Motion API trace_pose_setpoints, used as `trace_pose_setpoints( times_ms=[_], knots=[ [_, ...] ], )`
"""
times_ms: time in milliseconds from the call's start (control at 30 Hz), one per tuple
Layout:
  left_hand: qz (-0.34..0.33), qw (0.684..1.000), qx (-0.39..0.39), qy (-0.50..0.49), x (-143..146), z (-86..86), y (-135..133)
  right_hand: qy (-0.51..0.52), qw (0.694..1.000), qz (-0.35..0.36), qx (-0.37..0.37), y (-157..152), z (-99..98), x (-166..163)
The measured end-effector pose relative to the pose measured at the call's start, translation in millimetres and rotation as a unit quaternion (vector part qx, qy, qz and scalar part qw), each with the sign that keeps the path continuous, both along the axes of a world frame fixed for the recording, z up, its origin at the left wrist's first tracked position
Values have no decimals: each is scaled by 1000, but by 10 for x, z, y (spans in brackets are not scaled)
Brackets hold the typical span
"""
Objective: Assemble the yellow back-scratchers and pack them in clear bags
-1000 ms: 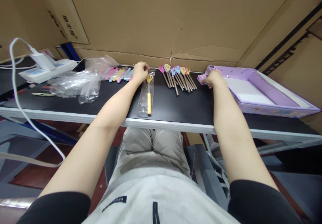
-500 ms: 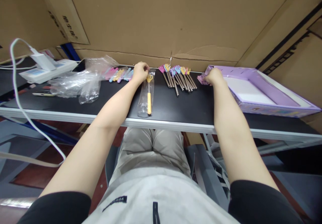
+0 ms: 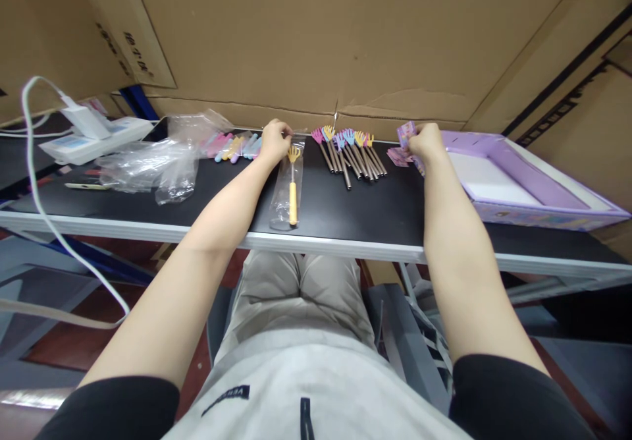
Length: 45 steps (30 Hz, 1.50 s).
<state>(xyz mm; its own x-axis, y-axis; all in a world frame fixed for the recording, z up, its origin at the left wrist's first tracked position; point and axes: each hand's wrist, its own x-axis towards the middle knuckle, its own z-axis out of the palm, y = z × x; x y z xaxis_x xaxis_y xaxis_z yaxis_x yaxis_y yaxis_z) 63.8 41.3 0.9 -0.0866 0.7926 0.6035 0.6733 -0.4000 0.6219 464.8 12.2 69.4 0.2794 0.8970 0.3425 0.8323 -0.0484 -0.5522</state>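
Note:
My left hand (image 3: pixel 275 139) is closed, its fingers pinching the upper end of a clear plastic bag (image 3: pixel 282 211). Inside the bag lies a back scratcher (image 3: pixel 293 196) with a yellow claw and yellow handle, claw end away from me. My right hand (image 3: pixel 426 143) grips a small purple printed card (image 3: pixel 405 133), raised above the tabletop. Beneath it, more purple cards (image 3: pixel 397 157) lie on the table, partly hidden by the hand. Between my hands is a pile of metal back scratcher rods (image 3: pixel 356 157) with pink, yellow, blue and purple claws.
A purple open box (image 3: pixel 538 215) stands at the right. Pastel handles (image 3: pixel 228 147) and crumpled clear bags (image 3: pixel 148 166) lie to the left, near a white power strip (image 3: pixel 123 129) with a charger and looping cable. Cardboard (image 3: pixel 306 45) walls the back of the black table (image 3: pixel 340 219).
My right hand has lifted slightly and turned, and the purple card now shows upright in its fingers. My left hand and the bagged back scratcher have stayed in place.

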Motion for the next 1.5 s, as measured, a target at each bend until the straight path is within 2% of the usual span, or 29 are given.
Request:
trace_pose_setpoints(
  times_ms=[33,67,200,400,533,700,833,1100,1300,1500],
  knots=[
    [0,1000,-2,-3,5,14,-16,42,998,-13,-46,-66,34,-85],
    [1,1000,-6,-7,13,29,-35,71,996,-12,-59,-126,65,-168],
    [14,999,-33,-18,51,96,-137,119,991,36,-54,-206,119,-417],
    [6,998,-63,-22,95,193,-290,145,980,135,-11,106,63,-726],
    [-5,998,-50,-23,99,187,-284,150,967,206,12,277,95,-1120],
    [-10,999,-37,-26,81,169,-258,176,951,253,19,335,140,-1712],
    [-37,998,-34,-29,79,172,-264,183,942,280,17,322,114,-2002],
    [-92,992,-23,-85,113,94,-176,179,938,298,1,186,62,-2035],
    [-101,991,-31,-82,143,83,-180,170,939,297,-18,25,95,-1957],
    [-99,991,-33,-82,183,94,-176,144,942,303,-30,50,72,-1890]
  ],
)
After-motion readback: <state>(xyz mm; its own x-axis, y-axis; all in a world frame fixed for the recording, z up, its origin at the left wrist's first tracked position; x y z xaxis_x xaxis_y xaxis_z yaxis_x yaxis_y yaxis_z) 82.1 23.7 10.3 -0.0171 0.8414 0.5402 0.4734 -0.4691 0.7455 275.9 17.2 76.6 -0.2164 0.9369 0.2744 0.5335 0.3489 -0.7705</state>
